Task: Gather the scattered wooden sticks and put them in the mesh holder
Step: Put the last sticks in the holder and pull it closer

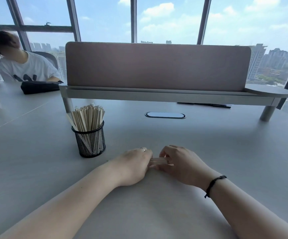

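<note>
At a grey table (174, 213) beside tall windows (167, 19), we see two bare forearms reach in from the near edge and meet at the middle. The left hand (133, 165), a ring (143, 149) on one finger, rests knuckles up with its fingers curled inward. The right hand (179, 163), a black cord bracelet (213, 185) at its wrist, faces it, fingers bent. Between them the two hands pinch a small bundle of sticks (158, 160), held level just above the tabletop; the bundle is blurred, and we cannot count the pieces in it.

Just left of the left hand and a little farther back stands the black mesh holder (90, 141), upright on the table. It is packed with more sticks (88, 118), which rise well above its rim and fan slightly outward. We see no loose sticks lying elsewhere on the table.

Behind the hands a raised shelf (165, 95) on short legs carries a pinkish divider panel (157, 66). An oval cable port (165, 115) is set into the table under it, and a dark pen (205, 105) lies in the shelf's shadow. At far left another person in a white T-shirt (27, 68) sits at the adjoining desk, with a black pouch (39, 87) in front of them. City towers and a cloudy blue sky fill the glass.
</note>
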Tool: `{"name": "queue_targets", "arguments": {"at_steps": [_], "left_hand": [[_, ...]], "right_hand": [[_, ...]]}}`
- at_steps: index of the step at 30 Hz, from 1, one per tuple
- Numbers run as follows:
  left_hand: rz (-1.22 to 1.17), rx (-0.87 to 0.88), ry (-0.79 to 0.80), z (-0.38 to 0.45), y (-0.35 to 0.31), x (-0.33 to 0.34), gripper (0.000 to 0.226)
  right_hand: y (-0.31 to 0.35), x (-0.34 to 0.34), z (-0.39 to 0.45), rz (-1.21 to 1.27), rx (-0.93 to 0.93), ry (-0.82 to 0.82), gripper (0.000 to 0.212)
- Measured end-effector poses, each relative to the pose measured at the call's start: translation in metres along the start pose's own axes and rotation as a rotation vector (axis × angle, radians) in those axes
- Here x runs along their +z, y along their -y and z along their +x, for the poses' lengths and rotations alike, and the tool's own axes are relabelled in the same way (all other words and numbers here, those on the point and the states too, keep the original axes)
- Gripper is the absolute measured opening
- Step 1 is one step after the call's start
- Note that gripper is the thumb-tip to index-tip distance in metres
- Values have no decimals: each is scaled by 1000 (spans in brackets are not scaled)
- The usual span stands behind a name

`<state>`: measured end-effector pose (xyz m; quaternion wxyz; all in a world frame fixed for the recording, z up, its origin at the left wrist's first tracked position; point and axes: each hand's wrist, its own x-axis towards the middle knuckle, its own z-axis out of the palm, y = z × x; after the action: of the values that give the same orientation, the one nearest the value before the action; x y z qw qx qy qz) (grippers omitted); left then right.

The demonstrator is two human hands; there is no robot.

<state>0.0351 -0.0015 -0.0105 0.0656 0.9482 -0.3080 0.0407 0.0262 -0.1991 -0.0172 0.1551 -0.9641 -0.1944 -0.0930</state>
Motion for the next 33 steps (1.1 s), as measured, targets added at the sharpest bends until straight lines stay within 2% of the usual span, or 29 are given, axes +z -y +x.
{"name": "queue_targets", "arguments": {"at_steps": [5,8,11,13,16,18,23,27,30,33], "left_hand": [[108,14,-106,-3,10,-14,21],[-29,34,-244,-3,17,-24,22],[-387,69,-475,-2,24,-33,35],[-683,16,-590,-3,23,-39,50],[-1241,-111,-649,-3,17,-45,58],[-1443,-170,-669,-1,18,-42,58],[-1444,-267,-689,-2,28,-27,56],[-1461,-297,-697,0,30,-28,56],[-1471,-318,-630,1,30,-25,59],[-1516,-342,-571,2,25,-24,59]], "right_hand": [[-12,-7,1,245,218,23,20],[-13,-7,0,269,226,42,12],[-6,-7,0,216,174,62,5],[0,-7,0,118,111,66,6],[9,-8,-2,56,59,73,8],[11,-6,-3,18,35,81,11],[10,-6,-5,53,51,62,7],[10,-5,-2,324,139,-63,13],[11,-3,4,539,228,-146,11],[17,-2,7,745,298,-166,26]]}}
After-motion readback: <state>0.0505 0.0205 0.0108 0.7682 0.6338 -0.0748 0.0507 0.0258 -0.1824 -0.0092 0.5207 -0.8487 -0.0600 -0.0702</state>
